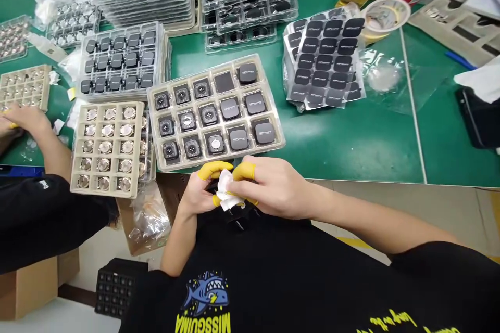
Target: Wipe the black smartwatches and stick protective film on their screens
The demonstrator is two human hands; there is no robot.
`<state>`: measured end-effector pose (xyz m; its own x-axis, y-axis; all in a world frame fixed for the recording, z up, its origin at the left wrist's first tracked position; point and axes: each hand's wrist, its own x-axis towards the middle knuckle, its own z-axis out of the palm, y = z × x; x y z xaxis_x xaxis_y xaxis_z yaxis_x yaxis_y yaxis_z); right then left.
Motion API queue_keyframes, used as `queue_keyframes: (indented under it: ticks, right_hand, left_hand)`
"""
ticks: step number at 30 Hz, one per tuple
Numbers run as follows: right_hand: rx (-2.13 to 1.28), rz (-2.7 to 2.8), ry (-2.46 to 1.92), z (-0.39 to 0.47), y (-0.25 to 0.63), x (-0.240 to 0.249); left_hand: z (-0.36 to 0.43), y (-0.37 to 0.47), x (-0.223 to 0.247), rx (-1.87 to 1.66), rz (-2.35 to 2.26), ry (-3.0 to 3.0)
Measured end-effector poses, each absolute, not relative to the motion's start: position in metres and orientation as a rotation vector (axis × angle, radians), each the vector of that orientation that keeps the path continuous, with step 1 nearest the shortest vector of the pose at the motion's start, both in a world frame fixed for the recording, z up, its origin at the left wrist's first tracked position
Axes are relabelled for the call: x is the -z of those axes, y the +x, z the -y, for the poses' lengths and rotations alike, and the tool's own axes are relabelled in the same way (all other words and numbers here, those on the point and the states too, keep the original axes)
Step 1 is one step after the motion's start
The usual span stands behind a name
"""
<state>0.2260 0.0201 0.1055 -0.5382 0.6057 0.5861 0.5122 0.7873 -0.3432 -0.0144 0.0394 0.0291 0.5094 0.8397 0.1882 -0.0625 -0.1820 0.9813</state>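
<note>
My left hand [194, 195], with yellow finger cots, is closed round something dark that is mostly hidden by the fingers and a wipe. My right hand [279, 187], also wearing yellow finger cots, pinches the crumpled white wipe [225, 192] against it. Both hands meet in front of my chest, just below the table's edge. Right above them lies a beige compartment tray [216, 165] of square smartwatches. Some watches show round sensor backs [192, 148]; others carry dark square covers [264, 131]. One upper compartment shows only a flat dark square [224, 82].
Left of my tray, a tray of round metal watches [105, 146] overhangs the edge. Stacked clear trays [144, 5] stand behind. Dark square sticker sheets [324, 62] and a tape roll [386, 14] lie to the right. Another person's hand [29, 118] is at far left.
</note>
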Motion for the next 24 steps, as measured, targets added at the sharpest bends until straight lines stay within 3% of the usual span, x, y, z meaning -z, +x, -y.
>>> queue_keyframes:
  ticks: [6,10,16,20,24]
  right_hand:
    - [0.008,2.223,-1.043,-0.030,0.230,-0.096]
    - [-0.117,2.060,-1.211,-0.029,0.251,-0.096]
    - [-0.292,2.192,-0.884,-0.016,0.243,-0.113]
    - [-0.071,2.307,-0.846,-0.020,0.222,-0.115]
    - [0.077,2.264,-1.103,-0.031,0.222,-0.104]
  left_hand:
    - [-0.035,-0.014,-0.022,-1.004,-0.742,1.419]
    - [-0.034,-0.015,-0.026,-0.989,-0.785,1.357]
    - [-0.039,-0.015,-0.029,-0.945,-0.688,1.413]
    - [-0.039,-0.015,-0.026,-0.943,-0.654,1.513]
    - [-0.036,-0.017,-0.026,-1.021,-0.725,1.439]
